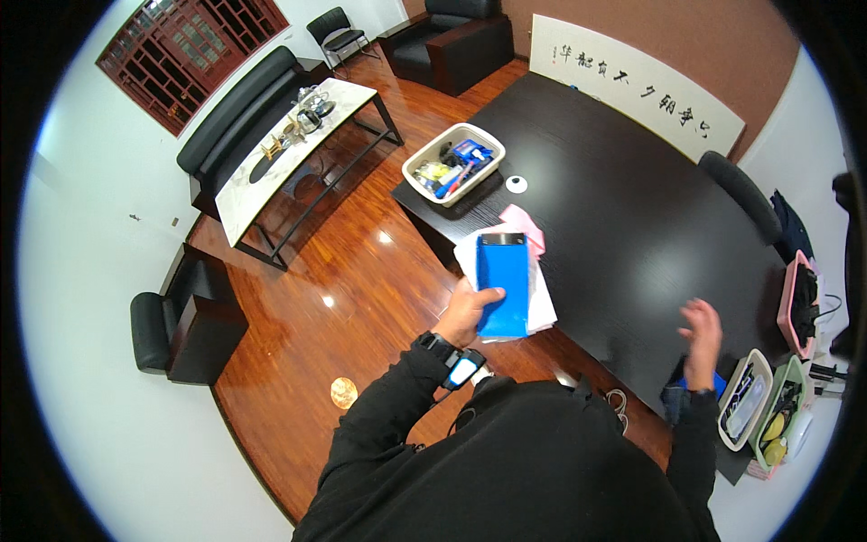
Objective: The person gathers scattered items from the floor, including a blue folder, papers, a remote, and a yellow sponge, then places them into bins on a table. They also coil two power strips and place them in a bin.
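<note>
My left hand (pixel 467 313) grips a flat blue case (pixel 504 274) with a dark strip at its top end, thumb pressed on its face. Behind the case, white sheets (pixel 542 301), either paper or cloth, stick out along with a piece of pink material (pixel 525 227). This bundle is held over the near edge of the dark wooden table (pixel 609 203). Slightly blurred, my right hand (pixel 702 339) is raised at the table's right side, fingers apart and nothing in them. Dark blue fabric (pixel 674 403) and something bright blue lie partly hidden behind its wrist.
A cream basin (pixel 413 181) of mixed items sits at the table's left corner, beside a small white disc (pixel 516 184). Pink (pixel 786 318), white (pixel 725 413) and green (pixel 760 452) baskets line the right. A cable (pixel 618 406) hangs below the edge. A chair (pixel 738 193) stands opposite.
</note>
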`<state>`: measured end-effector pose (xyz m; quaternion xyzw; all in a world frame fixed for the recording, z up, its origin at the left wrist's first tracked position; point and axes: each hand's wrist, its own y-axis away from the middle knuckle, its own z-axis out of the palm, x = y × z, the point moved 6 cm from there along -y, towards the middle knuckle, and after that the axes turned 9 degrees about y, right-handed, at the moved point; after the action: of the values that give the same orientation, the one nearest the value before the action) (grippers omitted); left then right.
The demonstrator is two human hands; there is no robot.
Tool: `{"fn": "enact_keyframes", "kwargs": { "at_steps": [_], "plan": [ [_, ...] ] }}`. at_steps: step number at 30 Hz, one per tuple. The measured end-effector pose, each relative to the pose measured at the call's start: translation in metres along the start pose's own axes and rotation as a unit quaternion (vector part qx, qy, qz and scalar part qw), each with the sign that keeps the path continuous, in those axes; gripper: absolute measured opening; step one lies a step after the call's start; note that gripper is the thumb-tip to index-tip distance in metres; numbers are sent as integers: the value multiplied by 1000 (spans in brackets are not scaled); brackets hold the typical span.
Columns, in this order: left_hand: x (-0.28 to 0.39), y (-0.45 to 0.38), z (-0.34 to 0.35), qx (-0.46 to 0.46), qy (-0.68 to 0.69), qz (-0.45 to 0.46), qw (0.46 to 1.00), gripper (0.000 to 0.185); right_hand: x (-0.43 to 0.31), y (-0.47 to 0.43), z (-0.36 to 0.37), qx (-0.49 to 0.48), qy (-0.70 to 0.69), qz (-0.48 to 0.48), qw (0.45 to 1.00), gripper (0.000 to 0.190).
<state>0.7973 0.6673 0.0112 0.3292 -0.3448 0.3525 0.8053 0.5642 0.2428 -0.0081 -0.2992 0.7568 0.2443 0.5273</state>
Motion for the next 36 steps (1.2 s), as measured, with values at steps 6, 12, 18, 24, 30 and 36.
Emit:
{"fn": "enact_keyframes", "kwargs": {
  "at_steps": [6, 12, 18, 24, 30, 36],
  "plan": [
    [29, -1, -25, -65, -8, -28, 997, 54, -125, 55, 283, -413, -91, 67, 904, 88],
    [49, -5, -75, -29, -49, -26, 998, 52, -142, 75, 382, -408, -111, 78, 903, 48],
    [53, -19, -104, -27, -29, -44, 998, 61, -127, 65, 422, -348, -47, 44, 935, 45],
    [69, -50, -152, -49, 15, -57, 997, 65, -118, 28, 472, -359, -44, 58, 930, 44],
    [97, -98, -217, 53, 5, -104, 993, 18, -121, -54, 514, -314, -69, 36, 946, 41],
    [146, -158, -246, 89, 0, -144, 985, 23, -150, -154, 530, -235, -82, 13, 968, 43]
  ]
}}
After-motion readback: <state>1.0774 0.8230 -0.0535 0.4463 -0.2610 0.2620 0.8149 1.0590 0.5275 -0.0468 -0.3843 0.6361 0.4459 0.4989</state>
